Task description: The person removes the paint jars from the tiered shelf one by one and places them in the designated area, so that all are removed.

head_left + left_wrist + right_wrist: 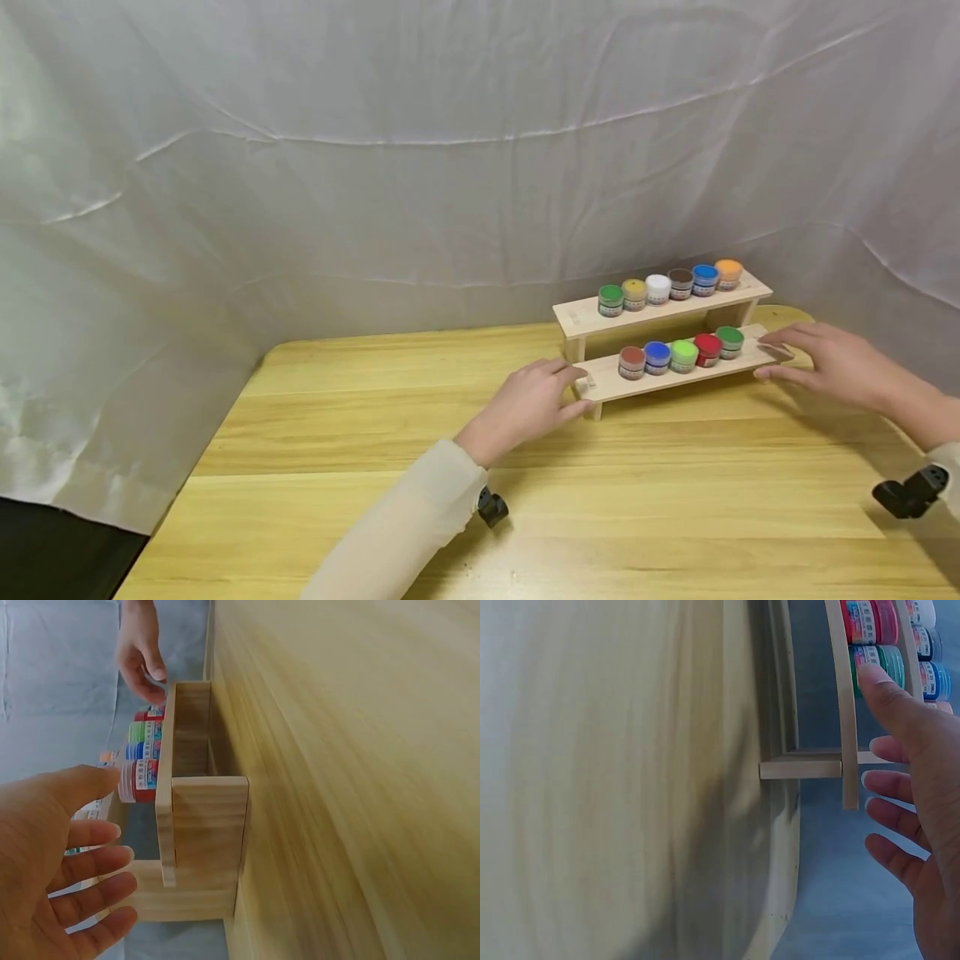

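Two-tier wooden rack [210,825] between two bare hands, as it reaches me on the remote feed. The rack stands upright toward the far right of the table [360,417], before a pale grey curtain [420,208]. Its upper shelf [579,315] bears a row of six paint jars [657,290]; its lower shelf [611,387] bears five more paint jars [683,357], from red-brown at the left to dark green at the right.

The left hand [527,410] is at the left end of the lower shelf, the right hand [843,365] at the right end. I see the fingers of both spread and loosely bent, enclosing nothing; whether any fingertip touches the wood I cannot tell.

Handling, in my judgement: the rack should prove stiff and fairly light, its bare wood giving a dry, sure grip. I would take hold at both ends of the lower shelf, where the board is free of jars, with thumbs in front and fingers behind, keeping it level. The jars appear to stand loose, smooth-sided and small; a tilt or jolt could slide or topple them. A single jar is best pinched round its labelled side.
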{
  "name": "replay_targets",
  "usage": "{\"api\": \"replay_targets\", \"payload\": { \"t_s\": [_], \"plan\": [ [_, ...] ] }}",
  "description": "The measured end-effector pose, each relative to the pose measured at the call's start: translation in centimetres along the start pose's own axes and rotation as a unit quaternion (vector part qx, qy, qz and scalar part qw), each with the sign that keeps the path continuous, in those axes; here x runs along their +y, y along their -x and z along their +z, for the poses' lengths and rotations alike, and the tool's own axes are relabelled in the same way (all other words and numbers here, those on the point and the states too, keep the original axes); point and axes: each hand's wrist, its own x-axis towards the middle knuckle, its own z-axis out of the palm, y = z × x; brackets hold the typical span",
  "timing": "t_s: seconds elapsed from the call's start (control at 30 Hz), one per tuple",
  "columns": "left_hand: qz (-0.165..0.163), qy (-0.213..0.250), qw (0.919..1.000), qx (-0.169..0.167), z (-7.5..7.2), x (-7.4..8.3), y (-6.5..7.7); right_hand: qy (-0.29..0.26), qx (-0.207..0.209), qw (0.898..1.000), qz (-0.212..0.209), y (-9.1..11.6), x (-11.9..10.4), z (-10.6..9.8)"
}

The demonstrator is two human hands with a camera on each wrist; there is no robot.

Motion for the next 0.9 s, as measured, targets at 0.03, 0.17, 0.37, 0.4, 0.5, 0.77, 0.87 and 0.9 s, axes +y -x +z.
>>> {"api": "replay_targets", "payload": {
  "t_s": [0.03,0.17,0.37,0.4,0.5,0.77,0.87,0.9],
  "plan": [
    [-0.003,-0.001,1.0000,-0.004,0.0,0.1,-0.3,0.003,-0.003,1.000,-0.003,-0.2,0.1,-0.1],
    [-0.009,-0.005,0.9998,-0.015,0.1,0.6,-1.2,0.009,-0.016,1.000,-0.008,-0.6,0.3,-0.4],
    [-0.008,-0.019,0.9992,-0.034,0.6,1.3,-2.4,0.014,-0.018,0.999,-0.024,-1.0,0.4,-0.1],
    [-0.006,-0.024,0.9990,-0.036,0.8,1.5,-2.5,0.017,-0.018,0.999,-0.027,-1.0,0.4,0.0],
    [0.000,-0.035,0.9986,-0.039,1.3,1.7,-2.8,0.020,-0.014,0.999,-0.034,-0.9,0.5,0.3],
    [-0.001,-0.065,0.9973,-0.034,2.5,1.7,-3.2,0.028,0.001,0.999,-0.039,-1.1,0.5,0.7],
    [-0.007,-0.060,0.9975,-0.037,2.5,1.5,-3.3,0.027,0.003,0.999,-0.035,-1.3,0.5,0.7],
    [-0.010,-0.055,0.9977,-0.038,2.4,1.5,-3.4,0.026,0.004,0.999,-0.035,-1.3,0.5,0.7]
  ]
}}
